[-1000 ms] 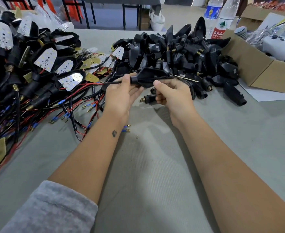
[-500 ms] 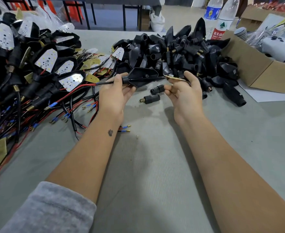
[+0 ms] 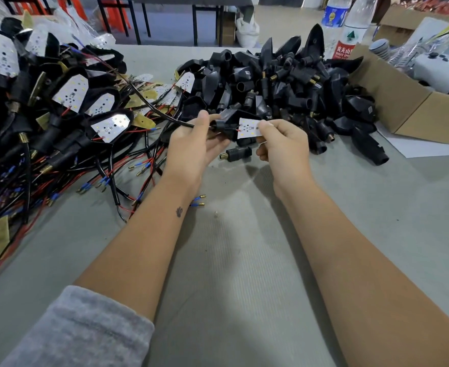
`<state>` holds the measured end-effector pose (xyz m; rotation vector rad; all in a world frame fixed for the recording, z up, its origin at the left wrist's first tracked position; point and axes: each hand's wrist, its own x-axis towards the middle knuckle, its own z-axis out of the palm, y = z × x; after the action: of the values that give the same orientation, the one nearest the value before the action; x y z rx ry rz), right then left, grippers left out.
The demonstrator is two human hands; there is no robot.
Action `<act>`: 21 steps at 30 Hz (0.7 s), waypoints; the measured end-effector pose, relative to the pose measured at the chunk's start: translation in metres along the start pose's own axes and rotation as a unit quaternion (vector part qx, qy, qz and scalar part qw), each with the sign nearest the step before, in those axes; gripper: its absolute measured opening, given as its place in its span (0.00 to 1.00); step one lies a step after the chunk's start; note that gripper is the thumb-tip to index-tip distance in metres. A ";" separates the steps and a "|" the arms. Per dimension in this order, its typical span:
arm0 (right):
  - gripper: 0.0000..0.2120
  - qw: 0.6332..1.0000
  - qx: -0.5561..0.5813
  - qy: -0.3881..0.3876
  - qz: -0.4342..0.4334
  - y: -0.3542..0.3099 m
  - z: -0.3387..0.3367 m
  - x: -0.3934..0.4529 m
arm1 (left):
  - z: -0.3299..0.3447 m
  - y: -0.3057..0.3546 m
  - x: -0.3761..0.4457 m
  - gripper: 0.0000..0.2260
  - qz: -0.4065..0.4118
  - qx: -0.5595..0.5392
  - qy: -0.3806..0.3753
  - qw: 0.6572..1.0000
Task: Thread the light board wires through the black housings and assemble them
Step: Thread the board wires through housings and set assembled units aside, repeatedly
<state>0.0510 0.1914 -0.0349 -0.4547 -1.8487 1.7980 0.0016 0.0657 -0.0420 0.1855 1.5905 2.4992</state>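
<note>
Over the grey counter, just in front of the black pile, the left hand grips a black housing steady while the right hand pinches the light board beside it, likely to seat it.

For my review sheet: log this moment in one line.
left hand: holds housing | right hand: pinches light board at housing | stage: seating board

The grey surface carries a heap of wired assemblies at left and a heap of black housings at centre-right. A cardboard box, two bottles and one loose black connector also rest on it.
</note>
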 end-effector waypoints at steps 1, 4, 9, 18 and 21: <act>0.09 1.000 -0.015 -0.005 -0.006 0.001 0.001 -0.001 | 0.001 -0.001 -0.001 0.14 -0.001 0.009 -0.012 1.000; 0.09 0.998 -0.060 -0.004 -0.029 0.003 0.002 -0.001 | 0.003 -0.004 -0.002 0.13 -0.009 0.031 -0.031 0.999; 0.09 0.992 -0.102 -0.011 -0.069 0.006 0.000 0.002 | 0.000 -0.004 0.000 0.15 -0.003 0.073 -0.026 0.997; 0.10 0.979 -0.153 -0.012 -0.137 0.006 0.002 0.000 | -0.003 -0.003 0.004 0.18 0.004 0.080 0.006 0.997; 0.14 0.977 -0.172 -0.010 -0.123 0.009 0.003 0.002 | -0.004 -0.003 0.005 0.20 -0.007 0.070 0.013 0.997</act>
<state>0.0469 0.1903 -0.0437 -0.3126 -2.1363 1.3294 -0.0035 0.0644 -0.0467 0.1615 1.7707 2.3910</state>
